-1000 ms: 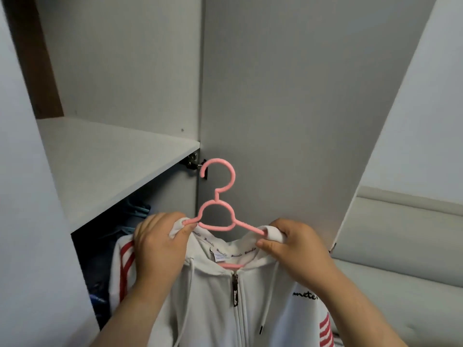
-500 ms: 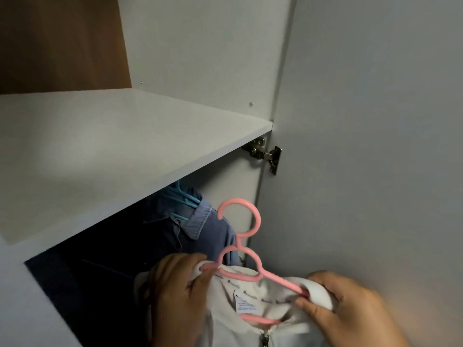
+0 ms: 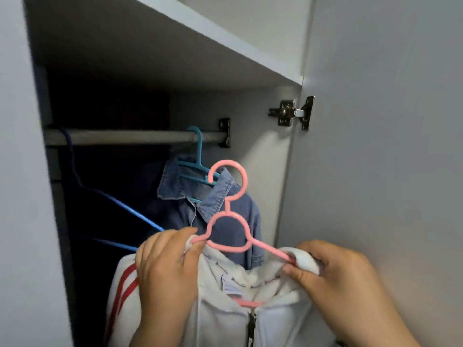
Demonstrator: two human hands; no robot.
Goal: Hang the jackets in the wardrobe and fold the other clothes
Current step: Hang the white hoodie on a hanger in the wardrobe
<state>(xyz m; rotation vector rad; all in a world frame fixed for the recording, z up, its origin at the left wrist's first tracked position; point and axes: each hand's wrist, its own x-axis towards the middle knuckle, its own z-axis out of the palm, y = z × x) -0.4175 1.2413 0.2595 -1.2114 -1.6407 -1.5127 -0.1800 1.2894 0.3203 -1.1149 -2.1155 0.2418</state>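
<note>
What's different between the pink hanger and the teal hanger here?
The pink hanger is gripped by the left hand and right hand below the rail, its hook free; the teal hanger is hooked on that rail. The pink hanger carries a white jacket, the teal hanger a denim top. Both look like plastic.

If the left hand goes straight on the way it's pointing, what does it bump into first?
Probably the denim shirt hanging on the rail, right beyond the left hand; depth is hard to judge.
</note>
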